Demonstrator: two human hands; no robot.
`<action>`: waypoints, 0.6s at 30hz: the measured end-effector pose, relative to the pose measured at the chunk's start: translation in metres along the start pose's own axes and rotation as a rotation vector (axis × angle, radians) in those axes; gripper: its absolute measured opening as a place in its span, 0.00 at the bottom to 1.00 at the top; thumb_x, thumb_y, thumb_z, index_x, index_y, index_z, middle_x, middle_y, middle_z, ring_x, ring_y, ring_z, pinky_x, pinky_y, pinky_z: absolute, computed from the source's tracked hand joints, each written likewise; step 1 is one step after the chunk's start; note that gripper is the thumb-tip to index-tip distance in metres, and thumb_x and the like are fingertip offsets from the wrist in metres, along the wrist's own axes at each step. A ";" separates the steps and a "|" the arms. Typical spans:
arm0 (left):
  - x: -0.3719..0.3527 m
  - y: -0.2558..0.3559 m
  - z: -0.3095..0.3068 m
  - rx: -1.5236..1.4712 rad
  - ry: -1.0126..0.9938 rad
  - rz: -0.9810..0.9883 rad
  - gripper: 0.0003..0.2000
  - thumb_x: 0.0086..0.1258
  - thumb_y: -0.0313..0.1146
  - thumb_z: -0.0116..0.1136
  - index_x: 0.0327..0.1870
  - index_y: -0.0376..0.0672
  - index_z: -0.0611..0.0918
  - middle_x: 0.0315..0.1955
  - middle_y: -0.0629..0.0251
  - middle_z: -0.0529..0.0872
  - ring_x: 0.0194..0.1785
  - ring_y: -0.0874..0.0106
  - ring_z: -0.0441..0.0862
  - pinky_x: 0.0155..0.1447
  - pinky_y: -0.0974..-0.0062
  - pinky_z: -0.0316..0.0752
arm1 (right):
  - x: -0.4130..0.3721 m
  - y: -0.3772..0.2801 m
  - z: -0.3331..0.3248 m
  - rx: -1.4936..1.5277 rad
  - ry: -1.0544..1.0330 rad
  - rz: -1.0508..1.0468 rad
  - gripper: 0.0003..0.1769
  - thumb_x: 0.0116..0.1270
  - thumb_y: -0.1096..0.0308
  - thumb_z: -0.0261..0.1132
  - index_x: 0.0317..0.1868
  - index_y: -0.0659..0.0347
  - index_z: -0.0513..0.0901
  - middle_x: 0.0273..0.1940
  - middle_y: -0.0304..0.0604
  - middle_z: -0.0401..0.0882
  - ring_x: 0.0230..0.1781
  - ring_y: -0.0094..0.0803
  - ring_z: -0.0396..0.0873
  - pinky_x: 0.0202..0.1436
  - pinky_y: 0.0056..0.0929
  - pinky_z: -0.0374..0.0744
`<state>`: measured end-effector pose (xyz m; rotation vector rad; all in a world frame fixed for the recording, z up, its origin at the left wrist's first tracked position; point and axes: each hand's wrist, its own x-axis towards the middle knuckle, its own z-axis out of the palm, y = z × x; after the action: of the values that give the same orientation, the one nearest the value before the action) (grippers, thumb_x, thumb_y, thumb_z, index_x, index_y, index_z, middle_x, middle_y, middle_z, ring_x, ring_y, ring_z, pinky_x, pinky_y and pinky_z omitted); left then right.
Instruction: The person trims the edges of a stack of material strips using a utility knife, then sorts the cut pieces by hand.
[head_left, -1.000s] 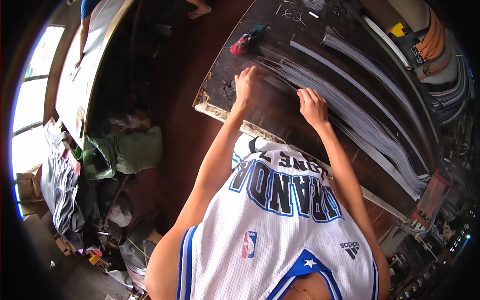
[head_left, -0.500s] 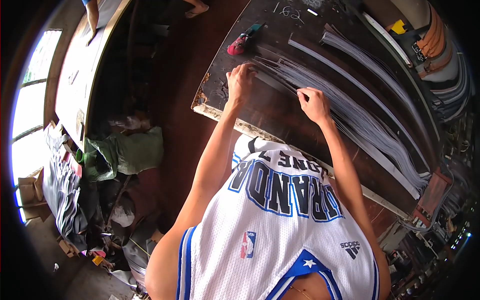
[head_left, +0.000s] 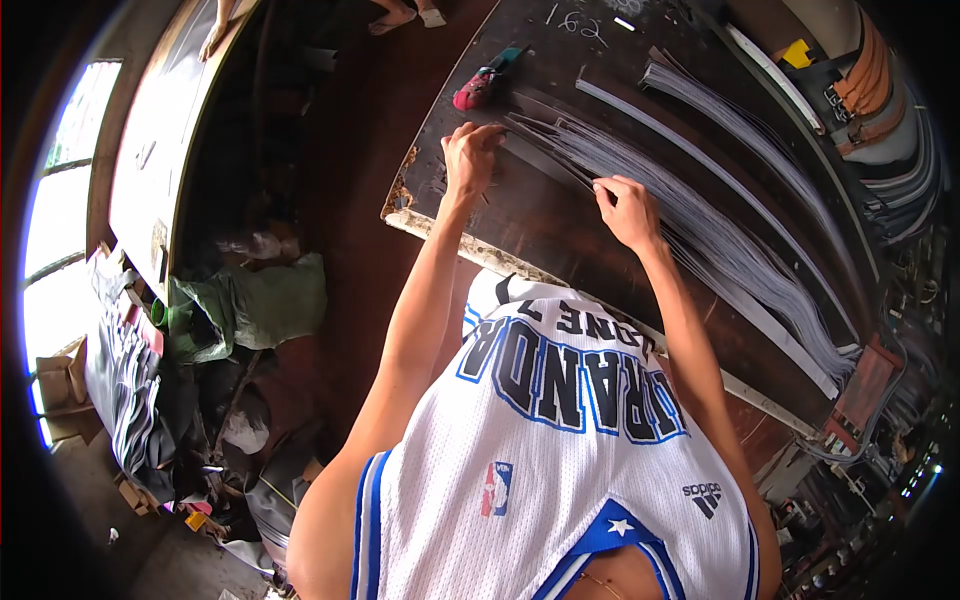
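Note:
A long bundle of thin grey and black strips (head_left: 700,225) runs across the dark table (head_left: 750,330). My right hand (head_left: 630,212) rests at the near edge of the bundle, thumb and forefinger pinched on a dark strip (head_left: 555,160). At the bundle's far-left end is my left hand (head_left: 470,160), its fingers curled together close to the strip ends; what they pinch is hidden. Just beyond that hand lies a red and teal tapered object (head_left: 480,90).
More strips (head_left: 740,130) lie farther back on the table, near chalk marks (head_left: 578,22). Belts (head_left: 865,90) hang at the far right. Another person's hand (head_left: 212,40) is on a bench (head_left: 165,140) at left; a green sack (head_left: 250,305) and material scraps sit below.
My left hand has shifted slightly left, away from the strip ends. My right hand stays in place. The other person's hand has moved right along the bench, and more of their feet shows.

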<state>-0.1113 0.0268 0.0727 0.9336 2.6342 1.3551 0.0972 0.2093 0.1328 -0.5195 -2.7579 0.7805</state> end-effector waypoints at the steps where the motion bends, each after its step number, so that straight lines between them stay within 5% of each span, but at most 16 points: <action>1: 0.001 -0.001 0.000 0.000 0.002 -0.001 0.10 0.62 0.27 0.63 0.42 0.50 0.90 0.33 0.64 0.84 0.46 0.62 0.81 0.53 0.63 0.65 | 0.000 0.001 0.001 0.000 0.000 -0.002 0.10 0.69 0.66 0.63 0.39 0.62 0.88 0.38 0.48 0.87 0.40 0.48 0.85 0.43 0.41 0.83; 10: 0.002 0.000 -0.001 -0.030 -0.026 -0.057 0.08 0.62 0.27 0.63 0.40 0.50 0.89 0.34 0.66 0.84 0.47 0.62 0.81 0.53 0.61 0.66 | 0.000 0.001 0.000 0.020 -0.012 0.019 0.10 0.69 0.66 0.63 0.39 0.63 0.88 0.38 0.48 0.87 0.41 0.48 0.85 0.44 0.41 0.82; 13: -0.008 0.005 -0.010 0.056 0.059 0.053 0.08 0.59 0.24 0.67 0.39 0.44 0.88 0.35 0.62 0.85 0.38 0.62 0.84 0.47 0.64 0.76 | 0.001 0.002 0.000 0.032 -0.014 0.015 0.10 0.70 0.66 0.63 0.40 0.62 0.88 0.39 0.48 0.87 0.42 0.48 0.85 0.44 0.41 0.82; 15: -0.012 0.007 -0.015 0.114 -0.006 0.041 0.07 0.65 0.29 0.63 0.41 0.52 0.87 0.34 0.69 0.83 0.45 0.64 0.79 0.54 0.62 0.65 | 0.000 0.003 -0.001 0.032 -0.026 0.004 0.10 0.70 0.66 0.63 0.40 0.62 0.88 0.39 0.48 0.87 0.42 0.48 0.85 0.44 0.41 0.82; 18: -0.014 0.004 -0.016 0.122 0.013 0.081 0.05 0.66 0.30 0.63 0.41 0.51 0.87 0.34 0.69 0.84 0.45 0.65 0.80 0.54 0.63 0.64 | 0.000 0.003 -0.002 0.072 -0.036 0.023 0.10 0.70 0.66 0.63 0.41 0.62 0.88 0.39 0.48 0.87 0.42 0.49 0.84 0.44 0.42 0.82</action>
<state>-0.1024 0.0092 0.0827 1.0597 2.7444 1.2315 0.0989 0.2124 0.1327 -0.5294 -2.7497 0.8994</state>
